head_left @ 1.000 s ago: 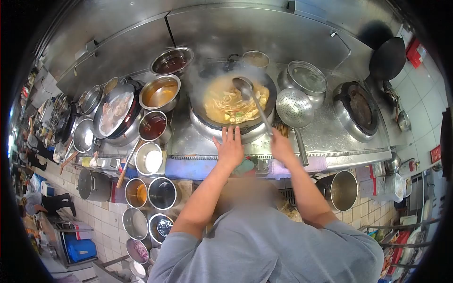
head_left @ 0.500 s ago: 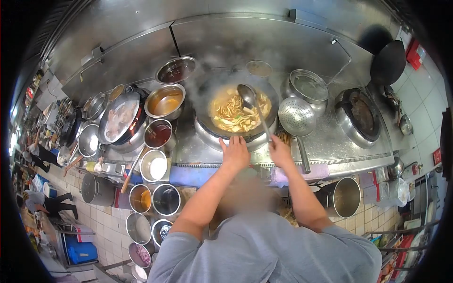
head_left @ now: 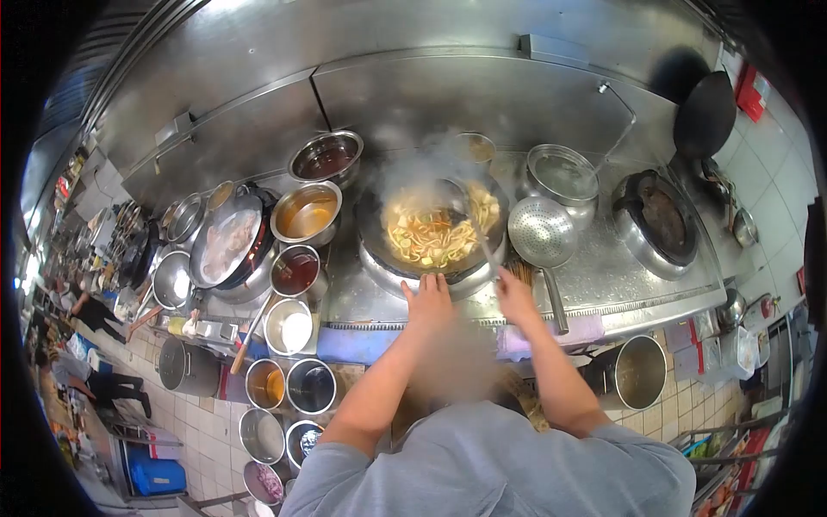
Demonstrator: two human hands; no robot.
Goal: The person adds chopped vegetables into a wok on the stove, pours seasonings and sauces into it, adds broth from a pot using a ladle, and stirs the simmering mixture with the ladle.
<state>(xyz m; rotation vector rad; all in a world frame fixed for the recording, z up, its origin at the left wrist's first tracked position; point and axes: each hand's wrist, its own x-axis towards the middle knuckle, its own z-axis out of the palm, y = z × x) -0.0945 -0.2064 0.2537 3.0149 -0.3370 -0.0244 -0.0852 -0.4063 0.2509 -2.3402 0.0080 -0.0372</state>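
Note:
A dark wok (head_left: 372,226) sits on the burner in the middle, holding steaming thick noodles (head_left: 431,237) with pale chunks and orange-brown strips. My left hand (head_left: 431,300) is at the wok's near edge, thumb apart from the fingers, and appears to grip the rim there. In my right hand (head_left: 517,299) is the long handle of a ladle (head_left: 479,231), fingers wrapped round its end. The ladle's bowl is down among the noodles at the far side, partly veiled by steam. Right of the wok lies a perforated strainer (head_left: 542,231), its handle pointing towards me.
Left of the wok stand steel pots of red-brown sauce (head_left: 295,269) and orange liquid (head_left: 303,212). Farther left is a second wok (head_left: 226,246) with whitish contents. A lidded-looking pot (head_left: 562,172) is behind the strainer, and another burner (head_left: 655,220) is at right. Folded cloths (head_left: 353,345) line the front edge.
The ladle's bowl has sunk from above the noodles into them, and orange-brown strips now show on top. Steam is thicker. The whole view has shifted slightly downward; my left hand stays at the rim.

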